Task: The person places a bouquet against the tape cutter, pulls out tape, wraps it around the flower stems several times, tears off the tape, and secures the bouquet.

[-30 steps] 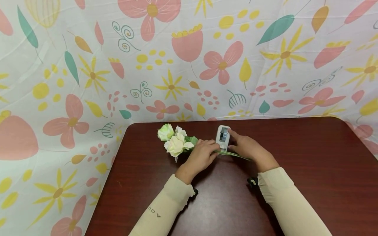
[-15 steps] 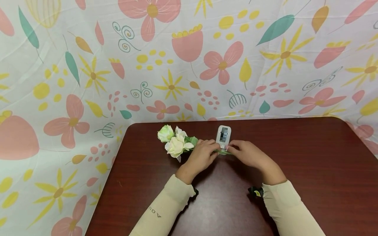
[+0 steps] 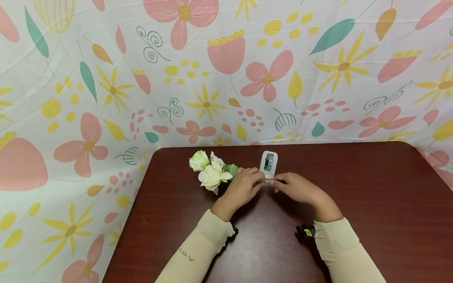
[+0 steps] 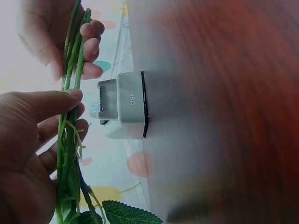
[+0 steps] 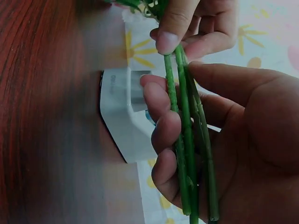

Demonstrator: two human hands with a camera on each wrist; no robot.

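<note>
Cream artificial roses [image 3: 211,177] with green stems [image 4: 70,144] lie in my left hand [image 3: 244,184], their heads to the left. The left thumb and fingers pinch the bundled stems. My right hand [image 3: 301,190] holds the lower part of the same stems [image 5: 186,135], its fingers curled behind them and its thumb tip against them near the left thumb. A white tape dispenser [image 3: 269,162], with a toothed cutter visible in the left wrist view, stands on the table just beyond both hands. Whether tape is on the stems I cannot tell.
The dark red-brown wooden table [image 3: 371,188] spreads around the hands. A white cloth [image 3: 226,90] printed with flowers and leaves hangs behind its back edge and along the left. A green leaf [image 4: 131,212] sticks out from the stems.
My right hand has come down from beside the dispenser's upper part to the stems, then slightly left along them toward my left hand. The left hand, roses and dispenser stay nearly in place.
</note>
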